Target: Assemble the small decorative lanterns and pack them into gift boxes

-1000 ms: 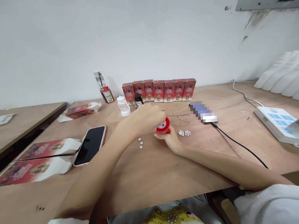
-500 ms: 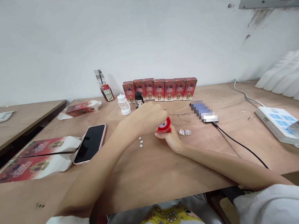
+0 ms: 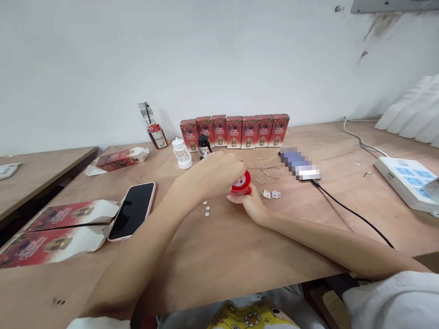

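Observation:
A small red toy lantern (image 3: 242, 184) with a white face lies on its side in the middle of the wooden table (image 3: 217, 245). My left hand (image 3: 214, 173) is curled over its left end with the fingers closed on it. My right hand (image 3: 251, 204) cups it from below, fingers wrapped around its underside. Three small button batteries (image 3: 206, 208) lie on the table just left of my hands. Two small white plastic pieces (image 3: 271, 194) and bent wire handles (image 3: 265, 170) lie to the right.
Several red boxes (image 3: 235, 132) line the back wall, with a white lantern (image 3: 181, 153) and a black lantern (image 3: 203, 146) in front. A phone (image 3: 133, 211) and opened red cartons (image 3: 55, 231) lie left. A cabled device (image 3: 300, 164) and power strip (image 3: 416, 183) sit right.
Both hands stay on the red lantern with only slight finger motion. The view has shifted a little since the earliest frame.

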Available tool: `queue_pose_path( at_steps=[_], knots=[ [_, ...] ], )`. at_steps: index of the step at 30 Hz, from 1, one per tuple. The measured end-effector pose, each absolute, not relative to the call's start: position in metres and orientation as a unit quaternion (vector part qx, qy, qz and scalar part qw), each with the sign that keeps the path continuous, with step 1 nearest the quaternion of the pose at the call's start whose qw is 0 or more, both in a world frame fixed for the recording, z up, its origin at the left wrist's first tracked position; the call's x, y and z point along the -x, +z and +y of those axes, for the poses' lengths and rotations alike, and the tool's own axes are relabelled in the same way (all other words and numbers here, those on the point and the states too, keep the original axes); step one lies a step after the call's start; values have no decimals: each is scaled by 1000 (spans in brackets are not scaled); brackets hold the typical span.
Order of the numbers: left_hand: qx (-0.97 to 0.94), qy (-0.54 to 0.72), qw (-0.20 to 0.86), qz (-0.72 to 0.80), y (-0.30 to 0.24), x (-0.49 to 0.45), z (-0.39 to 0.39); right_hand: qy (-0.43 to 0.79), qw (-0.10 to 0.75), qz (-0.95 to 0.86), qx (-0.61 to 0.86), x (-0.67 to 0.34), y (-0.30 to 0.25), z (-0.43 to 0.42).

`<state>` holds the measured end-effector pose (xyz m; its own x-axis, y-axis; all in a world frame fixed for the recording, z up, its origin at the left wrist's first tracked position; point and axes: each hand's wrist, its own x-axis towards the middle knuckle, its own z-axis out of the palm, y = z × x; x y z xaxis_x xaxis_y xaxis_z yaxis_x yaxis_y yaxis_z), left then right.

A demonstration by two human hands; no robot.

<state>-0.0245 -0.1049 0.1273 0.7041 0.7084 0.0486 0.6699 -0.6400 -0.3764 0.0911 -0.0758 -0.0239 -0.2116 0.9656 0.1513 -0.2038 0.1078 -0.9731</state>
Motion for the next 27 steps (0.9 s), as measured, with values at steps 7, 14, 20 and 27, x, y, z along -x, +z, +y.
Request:
queue_pose_path(
  at_steps=[7,14,20,27],
  knots=[
    [904,37,210,-370,126,24,-101,585,514,-520,351,-91,-25,-74],
    [900,14,235,-366,121,25,-98,575,509,-542,342,-92,-30,-71],
    [882,65,221,-410,125,25,-105,568,506,-550,346,-91,-28,-73],
    [881,87,207,-416,128,23,-111,557,495,-563,358,-92,-28,-73]
  ],
)
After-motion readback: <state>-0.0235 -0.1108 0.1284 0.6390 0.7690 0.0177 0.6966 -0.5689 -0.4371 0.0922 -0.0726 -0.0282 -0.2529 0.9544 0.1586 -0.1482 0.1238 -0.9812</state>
